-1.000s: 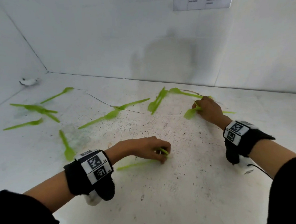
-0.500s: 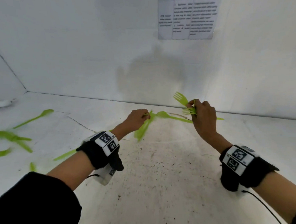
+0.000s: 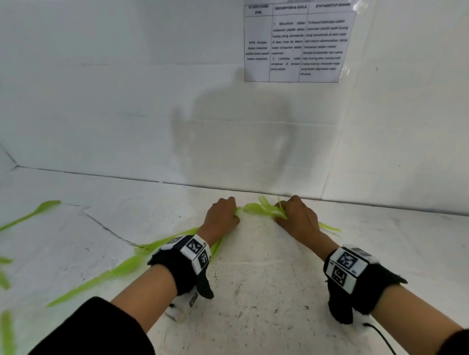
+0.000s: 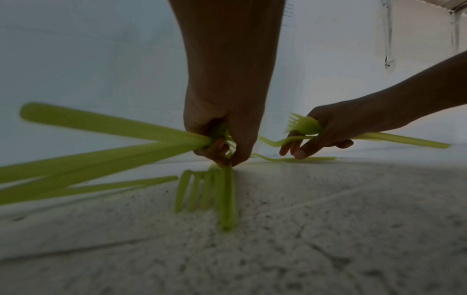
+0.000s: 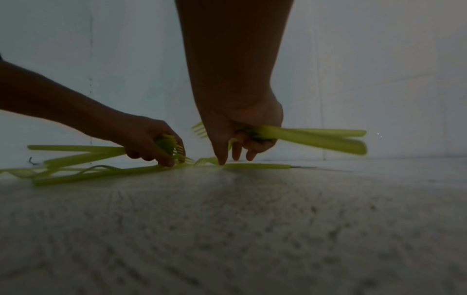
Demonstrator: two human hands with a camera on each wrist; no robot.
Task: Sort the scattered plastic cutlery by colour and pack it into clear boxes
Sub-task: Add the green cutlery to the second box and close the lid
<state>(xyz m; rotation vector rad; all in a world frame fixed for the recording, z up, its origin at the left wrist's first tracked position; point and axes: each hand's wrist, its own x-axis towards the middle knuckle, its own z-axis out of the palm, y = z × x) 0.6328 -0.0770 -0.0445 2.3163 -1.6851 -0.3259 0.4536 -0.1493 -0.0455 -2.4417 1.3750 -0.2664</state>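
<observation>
Both hands are working low at the back wall: our left hand [image 4: 222, 127] is gripping a bunch of green forks [image 4: 106, 137], fingertips pinching another fork [image 4: 227, 191] lying on the table [image 3: 261, 302]. Our right hand [image 5: 242, 123] is clutching its own green bundle [image 5: 310, 137], fingers reaching to a fork on the surface [image 5: 252, 165].
</observation>
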